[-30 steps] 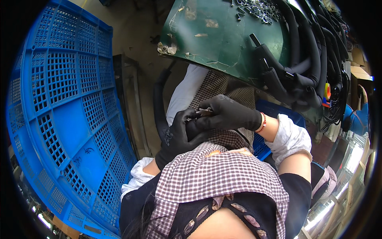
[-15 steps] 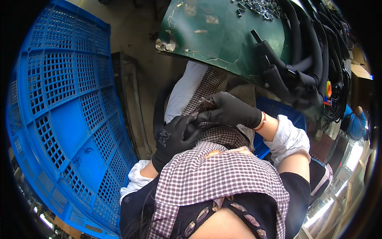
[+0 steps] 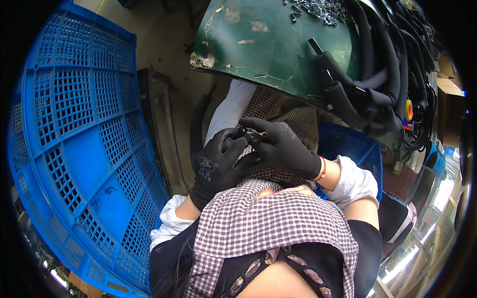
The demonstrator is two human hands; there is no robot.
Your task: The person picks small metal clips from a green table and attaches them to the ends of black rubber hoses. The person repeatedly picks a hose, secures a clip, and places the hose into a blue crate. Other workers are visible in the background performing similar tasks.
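My left hand (image 3: 216, 164), in a black glove, is closed around a dark rounded piece (image 3: 227, 143) in front of my lap. It looks like the end of a black foam-covered tube (image 3: 199, 124), whose curve shows behind that glove; the join is hidden. Close against it, my right hand (image 3: 285, 149), also gloved in black, pinches a small shiny metal piece (image 3: 256, 134) between thumb and forefinger. The exact kind of that piece is too small to tell. Both hands meet over the checked apron (image 3: 273, 213).
A large blue plastic crate (image 3: 84, 149) stands upright along my left. Ahead is a green tabletop (image 3: 263, 44) with a heap of small metal clips (image 3: 323, 11) and a pile of black foam-covered tubes (image 3: 380, 59). A blue basket (image 3: 348, 139) sits under its right side.
My right hand has turned, its fingers now pointing up and left with the metal piece between them. My left hand has risen slightly, and the dark piece in it is tipped upward.
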